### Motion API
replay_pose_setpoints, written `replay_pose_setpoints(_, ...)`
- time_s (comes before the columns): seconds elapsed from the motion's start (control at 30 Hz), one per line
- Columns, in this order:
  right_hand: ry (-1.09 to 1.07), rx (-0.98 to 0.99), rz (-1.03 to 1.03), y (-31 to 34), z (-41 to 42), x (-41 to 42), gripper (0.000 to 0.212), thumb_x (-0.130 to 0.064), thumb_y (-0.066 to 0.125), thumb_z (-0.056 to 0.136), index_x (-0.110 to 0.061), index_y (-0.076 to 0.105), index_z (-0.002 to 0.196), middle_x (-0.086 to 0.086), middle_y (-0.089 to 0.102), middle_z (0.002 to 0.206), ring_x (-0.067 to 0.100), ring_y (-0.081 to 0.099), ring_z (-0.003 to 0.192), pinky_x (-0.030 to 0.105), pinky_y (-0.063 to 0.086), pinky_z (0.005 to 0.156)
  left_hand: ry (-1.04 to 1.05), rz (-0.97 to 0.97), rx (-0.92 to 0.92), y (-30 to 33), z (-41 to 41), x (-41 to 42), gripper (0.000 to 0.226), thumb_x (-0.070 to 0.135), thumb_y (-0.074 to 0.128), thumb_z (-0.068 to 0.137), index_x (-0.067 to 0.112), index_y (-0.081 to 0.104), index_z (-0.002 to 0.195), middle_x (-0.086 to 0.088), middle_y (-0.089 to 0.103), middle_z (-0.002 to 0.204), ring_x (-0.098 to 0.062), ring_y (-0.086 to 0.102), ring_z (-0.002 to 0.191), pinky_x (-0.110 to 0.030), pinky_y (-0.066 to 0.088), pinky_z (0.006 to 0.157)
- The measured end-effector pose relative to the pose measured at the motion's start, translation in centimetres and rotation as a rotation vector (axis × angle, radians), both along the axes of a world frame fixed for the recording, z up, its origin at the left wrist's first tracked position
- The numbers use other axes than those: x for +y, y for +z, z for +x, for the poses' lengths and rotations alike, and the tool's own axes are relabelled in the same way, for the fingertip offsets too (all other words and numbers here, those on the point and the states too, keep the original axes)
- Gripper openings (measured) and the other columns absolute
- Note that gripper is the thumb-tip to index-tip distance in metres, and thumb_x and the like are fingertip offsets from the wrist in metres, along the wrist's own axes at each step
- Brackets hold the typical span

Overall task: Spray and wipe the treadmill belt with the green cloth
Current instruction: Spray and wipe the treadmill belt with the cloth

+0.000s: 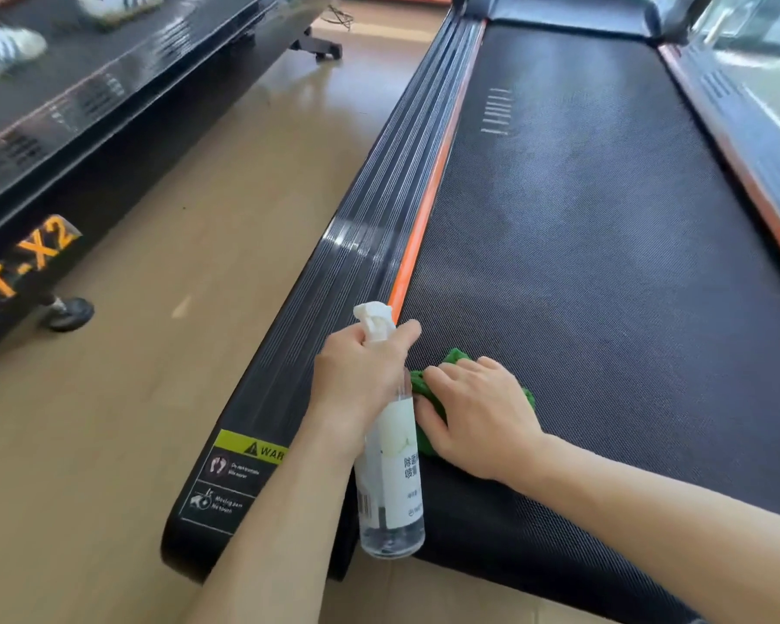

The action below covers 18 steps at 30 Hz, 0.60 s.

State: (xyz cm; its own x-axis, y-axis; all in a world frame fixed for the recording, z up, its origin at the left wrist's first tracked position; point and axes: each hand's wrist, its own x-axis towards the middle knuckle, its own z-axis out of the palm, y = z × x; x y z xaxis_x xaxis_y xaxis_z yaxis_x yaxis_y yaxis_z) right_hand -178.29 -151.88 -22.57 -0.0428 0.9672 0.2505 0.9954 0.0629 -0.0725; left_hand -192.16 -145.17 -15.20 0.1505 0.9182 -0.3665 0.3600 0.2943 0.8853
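The black treadmill belt (582,227) runs away from me, with an orange strip (428,204) along its left edge. My left hand (356,376) grips the neck of a clear spray bottle (392,484) with a white nozzle, held upright above the left side rail near the belt's near end. My right hand (478,412) lies flat on a bunched green cloth (424,385), pressing it onto the belt near the left edge. Most of the cloth is hidden under that hand.
The ribbed black left side rail (334,308) carries a yellow warning label (248,448). A second treadmill (64,141) stands to the left across a strip of wooden floor (163,286), with someone's white shoes (1,51) on it. The right rail (748,141) borders a window.
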Motion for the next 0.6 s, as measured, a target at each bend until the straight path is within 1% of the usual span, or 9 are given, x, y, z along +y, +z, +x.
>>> replay_pose_setpoints(0.07, -0.005, -0.001, -0.002, 0.0, 0.1, -0.1, 0.029, -0.045, 0.046, 0.092, -0.023, 0.047, 0.074, -0.005, 0.058, 0.070, 0.024, 0.058, 0.070, 0.039, 0.041, 0.067, 0.008, 0.001, 0.004, 0.1, -0.2, 0.1, 0.033, 0.047, 0.078, 0.077, 0.015, 0.076, 0.072, -0.002, 0.078, 0.076, -0.032, 0.078, 0.082, -0.053, 0.063, 0.086)
replay_pose_setpoints(0.13, -0.007, -0.003, -0.009, 0.0, 0.1, -0.1, 0.030, -0.045, 0.044, 0.093, -0.022, 0.048, 0.074, -0.005, 0.059, 0.071, 0.024, 0.059, 0.071, 0.039, 0.041, 0.068, 0.027, 0.005, 0.019, 0.3, -0.3, 0.0, 0.027, 0.047, 0.075, 0.074, 0.021, 0.076, 0.065, 0.000, 0.078, 0.073, -0.030, 0.078, 0.081, -0.053, 0.063, 0.085)
replay_pose_setpoints(0.2, -0.010, -0.006, -0.007, 0.0, 0.0, -0.1, 0.030, -0.046, 0.042, 0.093, -0.023, 0.048, 0.074, -0.004, 0.059, 0.071, 0.025, 0.059, 0.072, 0.039, 0.040, 0.069, 0.050, 0.024, 0.047, 0.7, -0.4, -0.1, 0.030, 0.046, 0.073, 0.073, 0.017, 0.073, 0.063, -0.002, 0.077, 0.070, -0.031, 0.077, 0.079, -0.052, 0.063, 0.084)
replay_pose_setpoints(0.27, -0.013, -0.013, 0.001, -0.1, 0.0, -0.1, 0.030, -0.046, 0.043, 0.092, -0.023, 0.047, 0.074, -0.004, 0.058, 0.070, 0.025, 0.058, 0.071, 0.039, 0.040, 0.069, 0.079, 0.062, 0.056, 1.0, -0.5, -0.1, 0.033, 0.045, 0.074, 0.078, 0.014, 0.072, 0.067, -0.005, 0.077, 0.072, -0.031, 0.076, 0.079, -0.051, 0.062, 0.083)
replay_pose_setpoints(0.37, -0.013, -0.011, 0.028, -0.3, 0.0, -0.1, 0.030, -0.044, 0.045, 0.092, -0.021, 0.048, 0.074, -0.003, 0.057, 0.068, 0.026, 0.057, 0.069, 0.039, 0.039, 0.068, 0.066, 0.101, 0.075, 1.4, -0.7, 0.0, 0.036, 0.051, 0.074, 0.082, 0.016, 0.073, 0.073, -0.003, 0.078, 0.078, -0.027, 0.075, 0.083, -0.047, 0.061, 0.085)
replay_pose_setpoints(0.47, -0.010, -0.016, 0.035, -0.5, 0.0, -0.1, 0.030, -0.044, 0.044, 0.092, -0.020, 0.049, 0.074, -0.003, 0.056, 0.069, 0.027, 0.057, 0.069, 0.039, 0.039, 0.068, 0.051, 0.102, 0.129, 1.2, -0.7, -0.2, 0.036, 0.049, 0.071, 0.082, 0.015, 0.073, 0.070, -0.004, 0.078, 0.078, -0.028, 0.075, 0.083, -0.047, 0.061, 0.085)
replay_pose_setpoints(0.53, -0.007, -0.017, 0.037, -0.3, 0.0, -0.1, 0.030, -0.044, 0.044, 0.092, -0.020, 0.049, 0.075, -0.003, 0.056, 0.069, 0.027, 0.056, 0.069, 0.039, 0.039, 0.068, 0.039, 0.106, 0.166, 1.3, -0.8, -0.3, 0.035, 0.046, 0.069, 0.086, 0.015, 0.073, 0.071, -0.003, 0.078, 0.079, -0.027, 0.074, 0.085, -0.045, 0.060, 0.085)
replay_pose_setpoints(0.6, 0.009, -0.025, 0.038, -0.3, 0.2, -0.2, 0.030, -0.044, 0.045, 0.093, -0.020, 0.049, 0.075, -0.004, 0.055, 0.070, 0.025, 0.055, 0.068, 0.038, 0.038, 0.067, 0.041, 0.096, 0.147, 1.4, -0.9, -0.3, 0.036, 0.047, 0.069, 0.087, 0.014, 0.072, 0.072, -0.003, 0.077, 0.079, -0.026, 0.073, 0.084, -0.044, 0.060, 0.083)
